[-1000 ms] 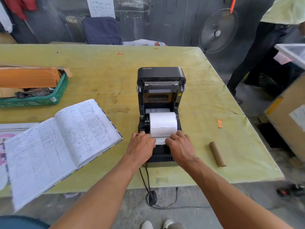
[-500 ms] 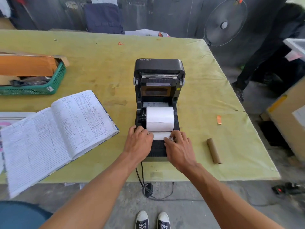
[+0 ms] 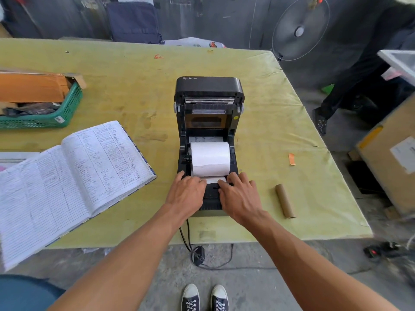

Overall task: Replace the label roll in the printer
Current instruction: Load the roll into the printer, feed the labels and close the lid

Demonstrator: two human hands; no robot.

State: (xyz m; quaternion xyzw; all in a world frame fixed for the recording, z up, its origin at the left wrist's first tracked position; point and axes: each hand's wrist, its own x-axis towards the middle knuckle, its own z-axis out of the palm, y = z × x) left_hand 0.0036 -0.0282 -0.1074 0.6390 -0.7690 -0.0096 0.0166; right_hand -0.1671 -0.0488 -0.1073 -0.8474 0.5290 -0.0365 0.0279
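Label roll (image 3: 210, 158) sits in the bay of the open black printer (image 3: 208, 86), just beyond both hands. Left hand (image 3: 185, 195) and right hand (image 3: 239, 196) lie flat on the printer's front, fingers loosely spread, tips touching the roll's loose paper end. A bare cardboard core (image 3: 285, 200) lies on the table (image 3: 269, 108) to the right.

On the yellow-green cloth-covered table (image 3: 112, 70) we see an open handwritten lined ledger (image 3: 67, 176) at left, a green plastic mesh basket (image 3: 67, 108) holding an orange-brown cardboard packet (image 3: 31, 88) behind it, a small orange scrap (image 3: 291, 159) at right, and beyond the table a round wire-guard fan (image 3: 299, 31).
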